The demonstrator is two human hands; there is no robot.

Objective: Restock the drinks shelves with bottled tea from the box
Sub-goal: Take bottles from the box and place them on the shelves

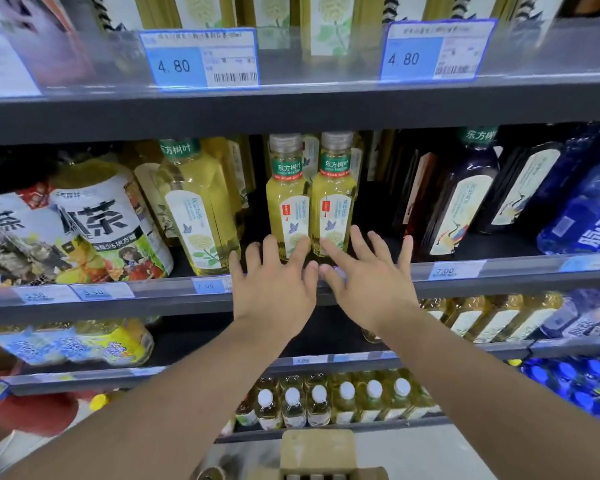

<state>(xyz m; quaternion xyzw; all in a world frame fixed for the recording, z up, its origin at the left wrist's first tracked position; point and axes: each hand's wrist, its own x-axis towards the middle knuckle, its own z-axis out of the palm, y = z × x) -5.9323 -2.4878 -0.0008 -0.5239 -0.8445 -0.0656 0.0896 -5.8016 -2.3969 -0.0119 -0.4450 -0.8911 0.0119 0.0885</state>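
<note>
Touching two small jasmine tea bottles (287,202) just behind shelf lip (516,284) with left hand (274,294) and right hand (373,289), fingers straight, splayed, gripping nothing; likely full, heavyish, slick, rigid, so grip mid-body

price tag (199,58) 4.80, bottle (287,199) 东方树叶

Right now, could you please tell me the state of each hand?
Left hand: open, fingertips against the left small tea bottle.
Right hand: open, fingertips against the right small tea bottle.
</note>
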